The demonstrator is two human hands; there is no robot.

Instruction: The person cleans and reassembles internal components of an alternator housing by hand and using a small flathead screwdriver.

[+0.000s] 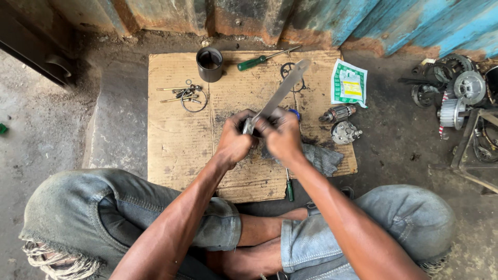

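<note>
My left hand (234, 139) and my right hand (282, 136) meet over a sheet of cardboard (176, 140), both closed around a small dark part that the fingers mostly hide. A long flat metal strip (282, 92) rises from between the hands toward the upper right. I cannot tell which hand grips the strip. A grey rag (322, 157) lies just under and right of my right hand. A green-handled screwdriver (289, 187) lies below the hands.
On the cardboard lie a dark metal cylinder (209, 64), another green screwdriver (262, 59), long bolts and a ring (188, 95), a motor armature (340, 113), a round metal housing (345, 132) and a green-white packet (349, 83). Gears and scrap parts (456, 93) lie at right.
</note>
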